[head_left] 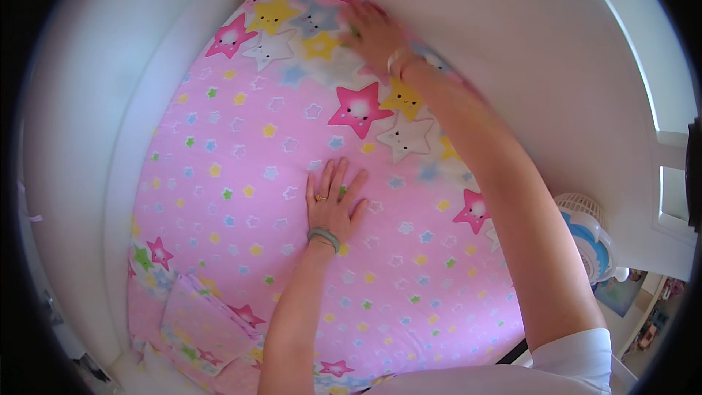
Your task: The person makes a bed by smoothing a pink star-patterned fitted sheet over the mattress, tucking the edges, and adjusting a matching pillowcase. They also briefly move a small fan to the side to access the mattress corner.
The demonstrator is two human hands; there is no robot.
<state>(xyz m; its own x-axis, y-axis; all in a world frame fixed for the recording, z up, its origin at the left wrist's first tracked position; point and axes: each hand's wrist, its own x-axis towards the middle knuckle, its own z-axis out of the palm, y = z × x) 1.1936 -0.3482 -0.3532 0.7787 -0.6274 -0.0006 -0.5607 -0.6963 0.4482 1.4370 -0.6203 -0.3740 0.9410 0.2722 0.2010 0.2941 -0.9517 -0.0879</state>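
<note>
A pink bed sheet printed with stars lies spread over the mattress. My left hand rests flat near the middle of it, fingers spread, with a ring and a green bangle on it. Farther off, my right hand reaches to the far right edge of the sheet, palm down. It is slightly blurred, its fingers stretched out over the printed stars, and a pale bracelet circles the wrist. Neither hand grips anything.
A folded piece of matching star-print cloth lies at the near left. White walls border the bed at the far and right sides. A small white and blue fan stands at the right, by a shelf with small items.
</note>
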